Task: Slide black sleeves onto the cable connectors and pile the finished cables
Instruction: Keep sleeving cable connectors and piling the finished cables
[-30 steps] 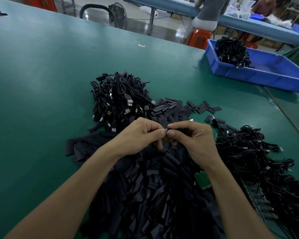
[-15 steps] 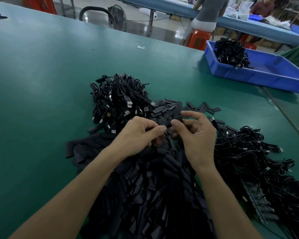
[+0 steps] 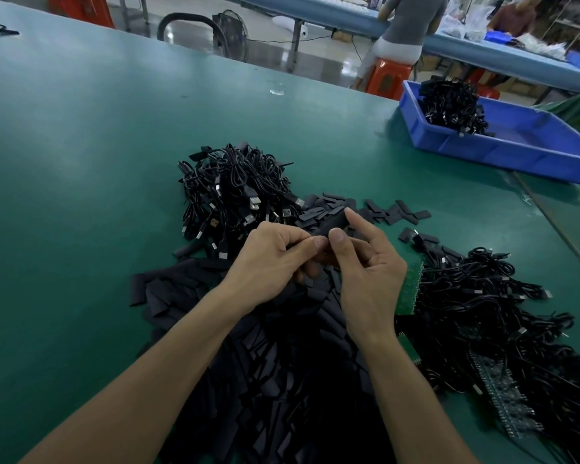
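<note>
Higher now: sleeve (image 3: 332,224) between right hand (image 3: 370,276) and left hand (image 3: 270,262); open table (image 3: 81,145) leftward.

Held sleeve (image 3: 332,224): one short black flattened tube, tilted and raised above the heap. It is pinched between thumb and forefinger of the right hand (image 3: 369,269), and the curled fingers of the left hand (image 3: 272,262) meet its near end.
Loose sleeves (image 3: 282,380): large heap of like black pieces on the tabletop (image 3: 81,162).
Stray sleeves (image 3: 392,211): a few, scattered beyond.
Far cable pile (image 3: 235,189): coiled black cables, silver plugs bare.
Right cable pile (image 3: 499,313): tangled black cables just beside the heap.
</note>
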